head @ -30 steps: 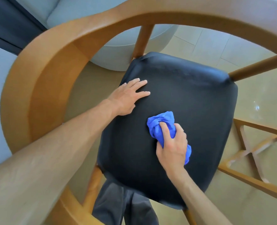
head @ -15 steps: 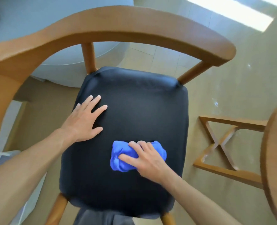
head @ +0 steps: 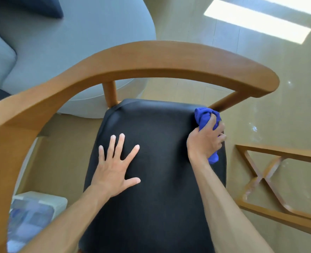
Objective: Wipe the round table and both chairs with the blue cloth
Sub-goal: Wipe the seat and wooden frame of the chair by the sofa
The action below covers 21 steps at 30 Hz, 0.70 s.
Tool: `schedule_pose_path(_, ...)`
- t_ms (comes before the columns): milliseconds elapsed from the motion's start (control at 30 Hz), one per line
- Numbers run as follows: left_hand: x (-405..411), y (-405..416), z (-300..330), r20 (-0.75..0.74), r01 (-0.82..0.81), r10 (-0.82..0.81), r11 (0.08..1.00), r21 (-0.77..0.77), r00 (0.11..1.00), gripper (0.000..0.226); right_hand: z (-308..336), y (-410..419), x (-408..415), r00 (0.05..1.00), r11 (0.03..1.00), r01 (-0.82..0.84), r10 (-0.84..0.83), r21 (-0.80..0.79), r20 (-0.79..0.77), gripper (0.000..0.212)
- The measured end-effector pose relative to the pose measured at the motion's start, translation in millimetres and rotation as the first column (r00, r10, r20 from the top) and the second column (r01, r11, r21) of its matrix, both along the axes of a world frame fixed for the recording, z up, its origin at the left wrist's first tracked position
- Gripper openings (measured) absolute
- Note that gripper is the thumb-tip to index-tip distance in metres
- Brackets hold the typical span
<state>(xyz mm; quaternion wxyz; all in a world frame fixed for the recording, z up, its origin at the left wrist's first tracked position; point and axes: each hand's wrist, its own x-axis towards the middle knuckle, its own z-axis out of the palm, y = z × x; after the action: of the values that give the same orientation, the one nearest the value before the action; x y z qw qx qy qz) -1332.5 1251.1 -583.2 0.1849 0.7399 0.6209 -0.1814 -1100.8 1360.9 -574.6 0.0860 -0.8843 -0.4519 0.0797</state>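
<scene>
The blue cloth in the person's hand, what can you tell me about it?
The blue cloth is a vivid blue, soft-looking fabric, bunched into a crumpled wad. The right hand grips it, fingers curled round it, with folds sticking out above and below the fist. It presses against the far right corner of the black seat, beside a wooden strut.

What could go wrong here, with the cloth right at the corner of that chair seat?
The blue cloth is bunched in the right hand at the far right corner of the black seat, beside a wooden strut; knuckles might knock it. A bunched cloth may also miss parts of the seat. The left hand presses flat on the seat and may leave prints there.
</scene>
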Motion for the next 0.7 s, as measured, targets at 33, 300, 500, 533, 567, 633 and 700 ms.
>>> schedule_pose_path(33,0.8,-0.3,-0.5,-0.002,0.001,-0.001,1.000,-0.001,1.000,0.105,-0.2,5.8,-11.9,1.000,1.000,-0.019,0.019,-0.009,0.003,0.058)
schedule_pose_path(300,1.1,3.4,0.7,0.035,-0.047,0.048,0.998,-0.052,0.998,0.104,14.8,12.8,-133.1,0.620,0.625,-0.781,0.776,0.002,-0.117,0.059)
schedule_pose_path(500,3.5,11.1,19.1,0.041,-0.072,0.078,0.990,-0.121,0.996,0.098,30.6,-23.8,-17.7,0.599,0.599,-0.800,0.800,-0.005,-0.038,0.059)
schedule_pose_path(533,3.9,14.2,25.1,0.040,-0.079,0.086,0.986,-0.147,0.995,0.091,33.7,-35.0,2.9,0.667,0.666,-0.745,0.744,-0.031,-0.042,0.061)
schedule_pose_path(567,4.7,18.0,32.1,0.041,-0.089,0.097,0.981,-0.175,0.994,0.083,37.3,-46.7,18.5,0.732,0.729,-0.681,0.679,-0.073,-0.051,0.063)
schedule_pose_path(633,8.0,27.0,48.8,0.049,-0.138,0.152,0.967,-0.214,0.987,0.069,44.8,-64.6,37.3,0.830,0.812,-0.556,0.554,-0.179,-0.064,0.063)
schedule_pose_path(700,12.7,35.0,67.8,0.049,-0.150,0.162,0.971,-0.188,0.986,0.064,53.9,-72.8,44.7,0.893,0.852,-0.449,0.439,-0.269,-0.100,0.061)
